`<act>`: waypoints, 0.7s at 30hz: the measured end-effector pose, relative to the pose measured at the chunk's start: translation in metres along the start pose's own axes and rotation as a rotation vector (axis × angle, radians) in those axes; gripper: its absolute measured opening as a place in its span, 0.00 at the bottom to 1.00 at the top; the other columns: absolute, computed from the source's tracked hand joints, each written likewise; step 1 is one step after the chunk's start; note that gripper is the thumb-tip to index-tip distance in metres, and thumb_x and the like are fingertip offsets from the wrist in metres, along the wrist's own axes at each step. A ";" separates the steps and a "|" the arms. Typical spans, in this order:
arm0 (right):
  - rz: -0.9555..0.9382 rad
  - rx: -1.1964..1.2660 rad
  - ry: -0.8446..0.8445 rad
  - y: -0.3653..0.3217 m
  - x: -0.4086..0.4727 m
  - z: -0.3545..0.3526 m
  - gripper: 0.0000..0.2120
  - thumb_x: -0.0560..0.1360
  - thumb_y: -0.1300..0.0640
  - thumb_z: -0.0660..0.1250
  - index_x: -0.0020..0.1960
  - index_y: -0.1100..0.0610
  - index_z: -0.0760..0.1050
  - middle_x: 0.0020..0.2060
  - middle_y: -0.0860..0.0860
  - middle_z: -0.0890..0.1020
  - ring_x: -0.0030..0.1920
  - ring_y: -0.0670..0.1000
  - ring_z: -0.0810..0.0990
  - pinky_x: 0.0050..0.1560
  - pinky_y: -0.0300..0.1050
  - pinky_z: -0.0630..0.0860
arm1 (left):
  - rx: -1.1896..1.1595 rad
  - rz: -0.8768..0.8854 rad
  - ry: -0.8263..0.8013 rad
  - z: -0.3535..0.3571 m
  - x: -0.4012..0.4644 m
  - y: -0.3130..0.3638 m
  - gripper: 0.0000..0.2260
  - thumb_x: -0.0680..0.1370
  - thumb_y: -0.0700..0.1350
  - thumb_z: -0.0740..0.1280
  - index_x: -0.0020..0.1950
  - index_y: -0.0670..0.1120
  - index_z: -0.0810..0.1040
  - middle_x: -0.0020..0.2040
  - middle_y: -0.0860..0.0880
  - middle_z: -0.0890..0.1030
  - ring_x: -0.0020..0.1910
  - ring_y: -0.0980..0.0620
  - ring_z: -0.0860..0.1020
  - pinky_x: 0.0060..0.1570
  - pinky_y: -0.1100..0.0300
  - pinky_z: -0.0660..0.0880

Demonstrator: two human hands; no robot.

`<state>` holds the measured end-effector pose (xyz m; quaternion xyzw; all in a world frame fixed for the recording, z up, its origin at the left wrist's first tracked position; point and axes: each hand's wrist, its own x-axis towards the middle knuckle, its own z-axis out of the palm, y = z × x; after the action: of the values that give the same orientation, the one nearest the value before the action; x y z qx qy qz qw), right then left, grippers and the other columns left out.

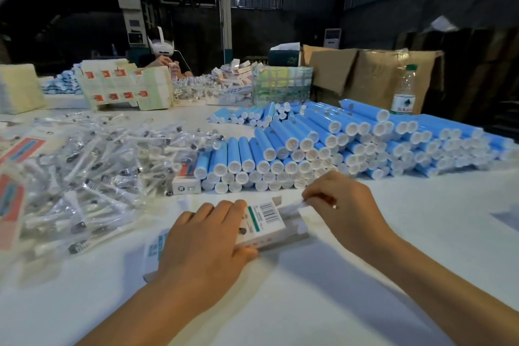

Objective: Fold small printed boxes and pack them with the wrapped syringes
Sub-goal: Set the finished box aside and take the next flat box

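Box (264,226) on the white table (365,275), gripped from both ends.
The left hand (207,244) curls over the box's left half, thumb along its near edge; the right hand (345,205) pinches the open end flap (302,205). The left hand hides much of the box, and motion blur smears the flap. Wrapped syringes (92,177) lie heaped to the left, blue tubes (323,146) stacked behind.

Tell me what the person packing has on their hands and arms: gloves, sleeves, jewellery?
Nothing shows. The left hand and right hand are bare, without gloves, rings or a watch, and both forearms are uncovered to the picture's lower edge, so no sleeve is in view.
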<state>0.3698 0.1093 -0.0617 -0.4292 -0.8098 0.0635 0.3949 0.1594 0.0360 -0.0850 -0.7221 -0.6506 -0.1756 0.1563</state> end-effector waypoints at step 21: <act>0.226 0.266 -0.004 -0.025 -0.020 0.008 0.12 0.74 0.61 0.69 0.40 0.44 0.79 0.32 0.32 0.79 0.36 0.37 0.77 0.39 0.29 0.70 | -0.054 -0.084 0.035 -0.003 0.000 0.004 0.31 0.75 0.67 0.53 0.73 0.57 0.48 0.67 0.61 0.63 0.63 0.57 0.63 0.58 0.59 0.60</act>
<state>0.3546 0.0803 -0.0674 -0.4614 -0.7415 0.2149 0.4371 0.1633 0.0348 -0.0826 -0.6949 -0.6726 -0.2119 0.1407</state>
